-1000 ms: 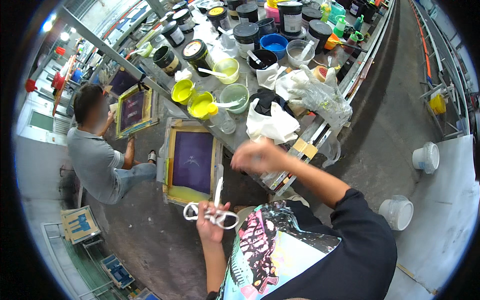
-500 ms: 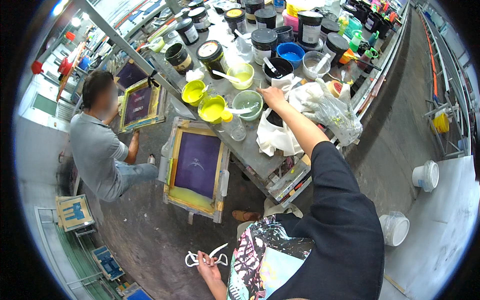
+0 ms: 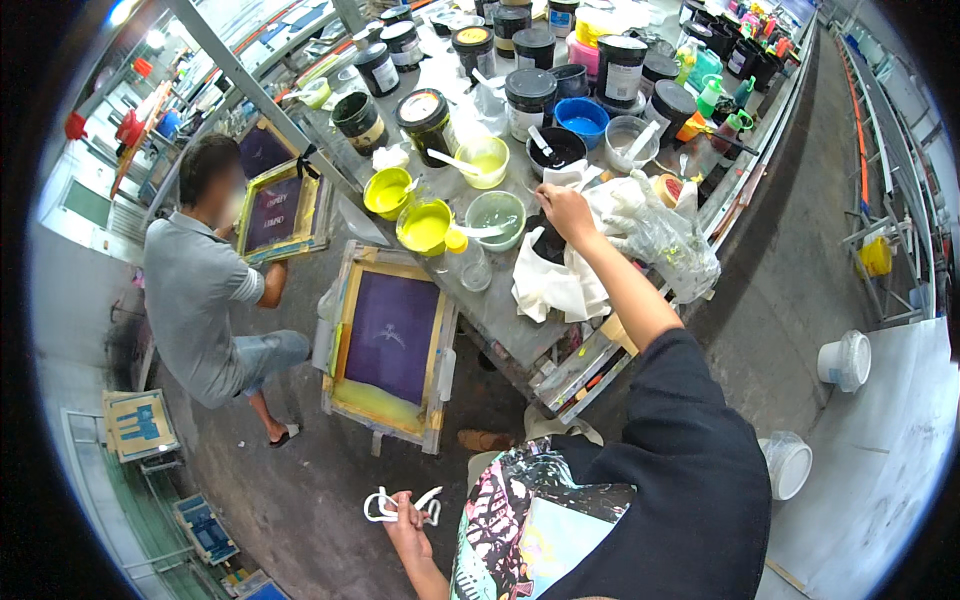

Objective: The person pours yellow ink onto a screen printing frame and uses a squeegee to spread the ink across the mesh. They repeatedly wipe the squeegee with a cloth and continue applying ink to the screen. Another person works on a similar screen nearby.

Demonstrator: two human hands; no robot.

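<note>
My left hand (image 3: 408, 527) is low in front of my body, its fingers closed round a white looped strip (image 3: 380, 506) whose exact kind I cannot make out. My right hand (image 3: 566, 210) reaches over the grey worktable with curled fingers. It is above a crumpled white cloth (image 3: 545, 285) and just right of a tub of pale green ink (image 3: 497, 213) with a white spatula in it. Whatever its fingertips pinch, if anything, is too small to tell. Close by are yellow ink tubs (image 3: 425, 227), a clear bottle with a yellow cap (image 3: 468, 265) and a black ink tub (image 3: 558, 150).
A framed purple printing screen (image 3: 392, 325) leans by the table's left edge. At the left a person (image 3: 195, 290) in a grey shirt handles another screen frame (image 3: 275, 215). Lidded ink jars (image 3: 530, 95) crowd the table's far side; white buckets (image 3: 790, 465) stand right on the floor.
My right hand has drawn back slightly to the right and its fingers have curled in. My left hand has shifted a little left with the white strip. The other person's leg has moved.
</note>
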